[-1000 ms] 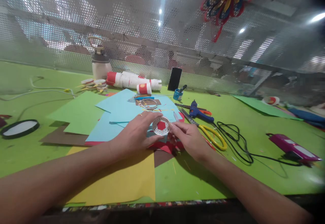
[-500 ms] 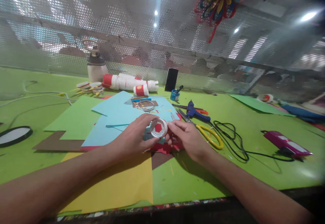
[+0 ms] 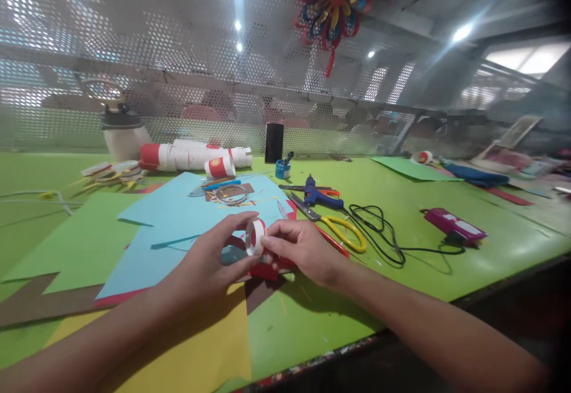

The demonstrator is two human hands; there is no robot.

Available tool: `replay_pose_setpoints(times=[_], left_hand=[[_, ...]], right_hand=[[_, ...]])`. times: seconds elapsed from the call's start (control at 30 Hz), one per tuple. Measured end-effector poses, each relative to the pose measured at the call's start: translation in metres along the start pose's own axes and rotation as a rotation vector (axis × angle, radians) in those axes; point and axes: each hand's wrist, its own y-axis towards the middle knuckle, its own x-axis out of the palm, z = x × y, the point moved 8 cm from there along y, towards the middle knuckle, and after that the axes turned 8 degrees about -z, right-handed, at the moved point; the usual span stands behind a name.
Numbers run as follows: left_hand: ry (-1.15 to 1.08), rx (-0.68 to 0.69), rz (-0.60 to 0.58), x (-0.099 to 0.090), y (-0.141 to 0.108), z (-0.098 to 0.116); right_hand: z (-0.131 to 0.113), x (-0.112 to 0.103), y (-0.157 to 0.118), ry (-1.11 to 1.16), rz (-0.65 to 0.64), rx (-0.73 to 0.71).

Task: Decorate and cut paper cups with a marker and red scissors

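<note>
A short white ring-like piece (image 3: 255,237), which looks like the cut-off bottom of a paper cup, is held up over the papers. Red shows inside it and along its right rim. My left hand (image 3: 212,257) spans it from the left, forefinger at the top and thumb at the bottom. From the right, my right hand (image 3: 303,249) pinches its rim between thumb and fingers; some of those fingertips are hidden. Beneath both hands lie light blue paper sheets (image 3: 172,203) and a piece of red paper (image 3: 264,272).
Right of my hands are yellow-handled scissors (image 3: 345,232), a blue glue gun (image 3: 322,195), a black cord (image 3: 379,232) and a magenta device (image 3: 455,225). Paper cups (image 3: 220,167), a blue jar (image 3: 282,169) and a dark upright phone-like object (image 3: 273,143) stand behind. Yellow paper (image 3: 200,345) lies in front.
The cup bottom has turned from facing me to nearly side-on, so its white wall shows. My right fingers have closed further over its rim. The view has swung right.
</note>
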Motion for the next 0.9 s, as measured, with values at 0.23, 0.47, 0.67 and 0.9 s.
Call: replay_pose_setpoints(times=[0.23,0.47,0.67,0.9], left_hand=[[0.140,-0.021,0.101,-0.007,-0.001,0.000],[0.372,0.016,0.085,-0.010,-0.002,0.014],[0.383,-0.009,0.090,-0.011,-0.002,0.017],[0.365,-0.007,0.078,-0.009,-0.002,0.015]], right_hand=[[0.003,-0.004,0.003,-0.024,0.020,0.002],[0.007,-0.013,0.004,-0.049,0.103,0.033],[0.012,-0.010,0.004,-0.079,0.090,0.081],[0.007,-0.008,0.002,-0.088,0.071,0.050]])
